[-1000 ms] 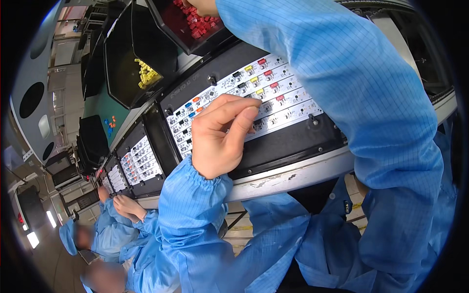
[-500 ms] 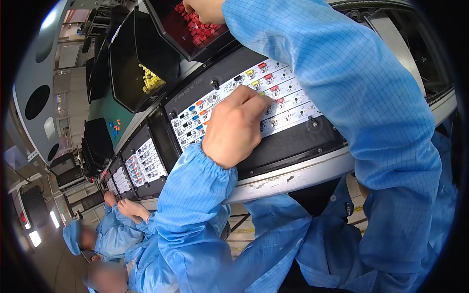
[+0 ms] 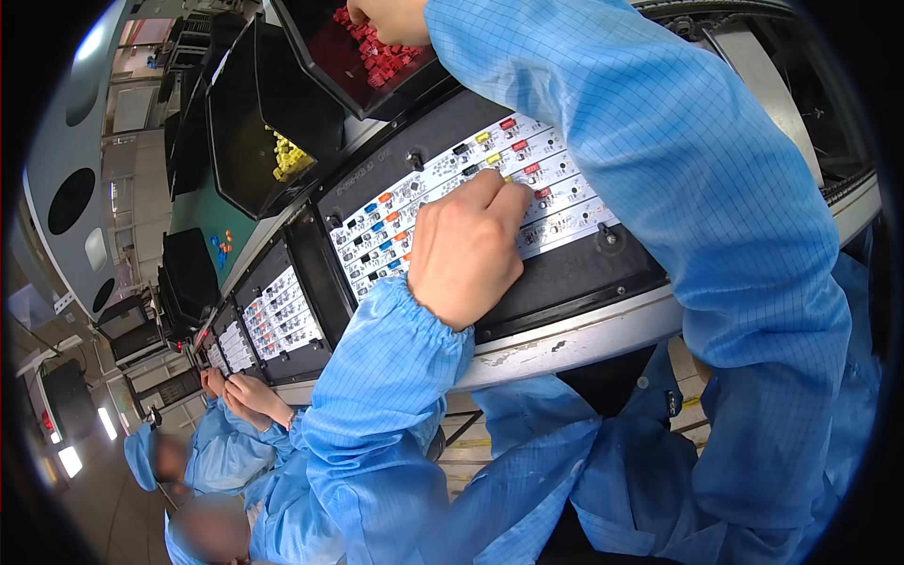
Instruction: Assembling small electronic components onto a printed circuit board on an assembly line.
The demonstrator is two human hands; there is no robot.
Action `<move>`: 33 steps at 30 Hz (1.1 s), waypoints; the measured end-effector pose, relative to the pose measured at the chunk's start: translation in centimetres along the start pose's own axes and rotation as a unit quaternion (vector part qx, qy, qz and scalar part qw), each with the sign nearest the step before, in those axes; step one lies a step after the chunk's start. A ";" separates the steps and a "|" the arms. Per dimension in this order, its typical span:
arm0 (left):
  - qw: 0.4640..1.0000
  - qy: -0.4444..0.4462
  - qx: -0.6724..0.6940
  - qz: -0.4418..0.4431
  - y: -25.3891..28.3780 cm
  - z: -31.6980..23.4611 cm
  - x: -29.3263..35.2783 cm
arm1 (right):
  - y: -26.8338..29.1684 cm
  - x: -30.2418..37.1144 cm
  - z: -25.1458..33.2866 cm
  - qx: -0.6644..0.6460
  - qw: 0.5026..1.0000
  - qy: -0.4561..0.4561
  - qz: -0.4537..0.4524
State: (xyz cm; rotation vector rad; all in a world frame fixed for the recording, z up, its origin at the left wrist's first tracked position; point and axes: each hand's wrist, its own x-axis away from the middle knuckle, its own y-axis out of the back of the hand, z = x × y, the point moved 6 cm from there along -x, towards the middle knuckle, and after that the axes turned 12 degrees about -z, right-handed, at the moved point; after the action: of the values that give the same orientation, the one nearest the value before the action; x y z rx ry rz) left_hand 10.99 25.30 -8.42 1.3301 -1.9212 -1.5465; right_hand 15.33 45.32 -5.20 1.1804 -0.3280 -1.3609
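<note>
My left hand [image 3: 468, 250] is over a black fixture frame [image 3: 584, 273] that holds several white circuit board strips [image 3: 556, 224]. Its fingers are bent and pressed together beside the yellow and red connectors; whatever they pinch is hidden beneath them. Rows of blue, orange and black parts [image 3: 370, 209] show on the strips left of the hand. My right hand [image 3: 397, 21] reaches into a black bin of small red connectors [image 3: 381, 64]. Its fingers curl down among them, partly cut off by the upper edge, and I cannot see what they hold.
A black bin with yellow connectors [image 3: 290, 158] stands left of the red one. Blue and orange parts [image 3: 221, 247] lie on a green surface. More fixtures with white boards [image 3: 281, 311] continue leftward along a metal rail [image 3: 537, 356]. Co-workers' hands [image 3: 252, 399] are at the lower left.
My left hand has shifted slightly to the right over the strips, uncovering more orange parts. My right hand stays in the red bin, with its fingers slightly shifted.
</note>
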 end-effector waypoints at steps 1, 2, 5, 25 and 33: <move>1.000 -0.002 0.001 0.001 -0.1 -0.1 -0.1 | -1.3 -0.8 -0.5 0.003 1.000 0.005 -0.013; 1.000 0.007 -0.001 -0.005 -0.1 -0.1 -0.3 | -2.4 -1.5 -1.4 0.006 1.000 0.010 -0.026; 0.999 0.028 -0.009 -0.026 0.4 0.4 0.0 | 0.7 0.2 1.0 -0.004 1.000 0.002 0.007; 0.998 0.017 0.041 -0.054 0.5 0.7 0.4 | 0.7 0.3 2.2 0.066 0.995 -0.070 0.034; 0.996 -0.035 0.027 -0.082 3.0 0.9 1.5 | 2.2 1.9 4.4 -0.085 0.996 0.026 -0.008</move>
State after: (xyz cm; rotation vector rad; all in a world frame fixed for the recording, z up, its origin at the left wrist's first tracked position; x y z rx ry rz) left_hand 8.24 24.54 -6.41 1.5089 -1.9522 -1.6490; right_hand 13.69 41.20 -2.30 1.0770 -0.1629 -1.3430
